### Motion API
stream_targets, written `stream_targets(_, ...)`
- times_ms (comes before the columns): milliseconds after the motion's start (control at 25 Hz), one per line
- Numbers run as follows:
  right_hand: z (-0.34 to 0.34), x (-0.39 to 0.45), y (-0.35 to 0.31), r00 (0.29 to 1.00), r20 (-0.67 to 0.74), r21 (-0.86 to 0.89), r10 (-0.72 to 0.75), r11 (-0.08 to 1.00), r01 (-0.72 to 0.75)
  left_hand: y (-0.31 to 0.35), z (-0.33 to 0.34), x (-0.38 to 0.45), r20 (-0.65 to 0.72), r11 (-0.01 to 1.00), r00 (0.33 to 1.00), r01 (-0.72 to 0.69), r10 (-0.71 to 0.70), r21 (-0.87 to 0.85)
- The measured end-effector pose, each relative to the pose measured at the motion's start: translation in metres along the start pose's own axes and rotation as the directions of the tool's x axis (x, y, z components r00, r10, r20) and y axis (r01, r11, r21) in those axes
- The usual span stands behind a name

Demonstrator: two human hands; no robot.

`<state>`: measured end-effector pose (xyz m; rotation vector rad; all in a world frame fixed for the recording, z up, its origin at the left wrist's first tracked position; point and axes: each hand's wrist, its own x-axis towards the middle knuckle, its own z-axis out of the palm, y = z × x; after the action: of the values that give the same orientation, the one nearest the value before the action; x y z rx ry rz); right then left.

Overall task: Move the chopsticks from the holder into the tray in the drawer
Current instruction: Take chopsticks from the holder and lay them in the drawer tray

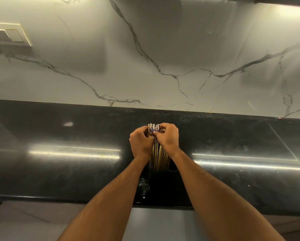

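A bundle of several tan chopsticks (160,158) with white and blue patterned tops stands in a black holder (162,185) near the front edge of the dark countertop. My left hand (140,142) grips the upper part of the bundle from the left. From the right, my right hand (168,137) closes on the same bundle, fingers meeting over the tops. The lower ends sit inside the holder. No drawer or tray is in view.
The glossy black countertop (67,162) runs left to right, with a white marble backsplash (145,58) behind it. A wall socket plate (8,34) sits at the upper left. A cooktop outline (284,145) lies at the right. Pale cabinet fronts (154,226) are below the counter edge.
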<state>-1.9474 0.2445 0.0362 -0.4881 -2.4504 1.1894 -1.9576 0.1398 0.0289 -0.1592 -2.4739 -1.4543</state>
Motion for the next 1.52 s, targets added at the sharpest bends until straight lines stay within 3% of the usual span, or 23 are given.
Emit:
stream_targets(480,-0.03,-0.015,-0.02,0.999,0.04,0.22,0.01,0.975,-0.019,0.024,-0.013,-0.003,0.051,0.985,0.999,-0.005,0.014,-0.173)
stream_targets(1000,-0.098,-0.025,-0.069,0.987,-0.105,0.412,-0.119,0.898,0.152,0.107,-0.03,-0.009,-0.107,0.926,0.989,-0.134,0.102,-0.354)
stream_targets(1120,-0.117,-0.033,-0.072,0.994,-0.07,0.436,-0.087,0.893,0.11,0.117,-0.031,-0.018,-0.096,0.921,0.991,-0.118,0.088,-0.37)
stream_targets(1320,-0.141,-0.052,-0.065,0.999,0.027,0.54,0.035,0.841,-0.044,0.124,-0.033,-0.042,0.068,0.899,0.992,-0.063,0.103,-0.434)
stream_targets(1520,-0.138,-0.067,-0.051,0.984,0.039,0.558,0.174,0.813,-0.166,0.119,-0.027,-0.068,0.144,0.91,0.99,0.052,0.008,-0.412)
